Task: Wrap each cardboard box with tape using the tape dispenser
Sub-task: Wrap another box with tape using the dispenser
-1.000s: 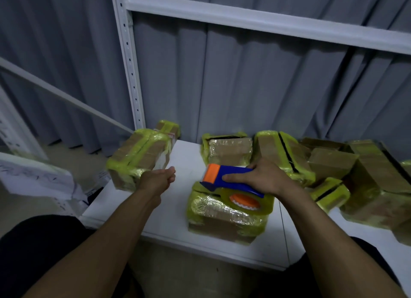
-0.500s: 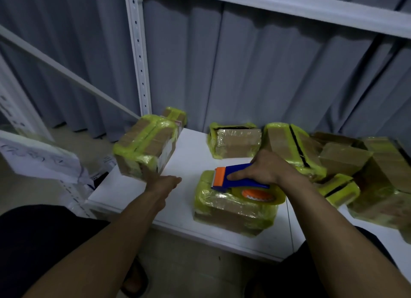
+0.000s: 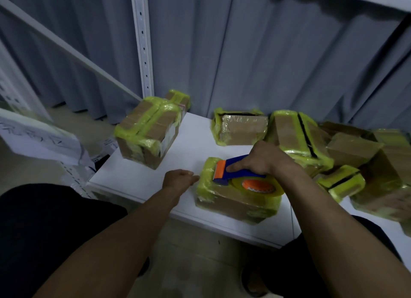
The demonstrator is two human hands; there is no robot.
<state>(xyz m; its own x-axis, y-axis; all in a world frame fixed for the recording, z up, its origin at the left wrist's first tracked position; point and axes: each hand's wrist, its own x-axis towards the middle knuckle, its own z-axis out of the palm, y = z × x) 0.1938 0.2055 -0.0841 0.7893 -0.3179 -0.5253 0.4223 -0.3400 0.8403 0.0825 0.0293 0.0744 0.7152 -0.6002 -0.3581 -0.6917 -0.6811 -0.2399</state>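
Right hand (image 3: 264, 159) closed round the blue handle of the dispenser (image 3: 240, 175), pressing it flat on top of the front box (image 3: 235, 199); orange blade end toward the left, yellow roll with orange core nearer the wrist. Left hand (image 3: 178, 179) loosely open, holding nothing, just beside the box's left face on the white shelf (image 3: 142, 177). Box near the shelf's front edge, already glossy with yellow tape.

Probably light and stiff: small cardboard, corners crisp, but the film skin likely slippery, so best braced flat-palmed on opposite side faces, not pinched at the taped edges. Dispenser rigid plastic, taken by the handle, well clear of the blade end.

Left box (image 3: 146, 137) bears a pale label, unreadable. Print on the roll's core blurred. Sheet (image 3: 40, 139) at far left shows large handwritten strokes, not legible
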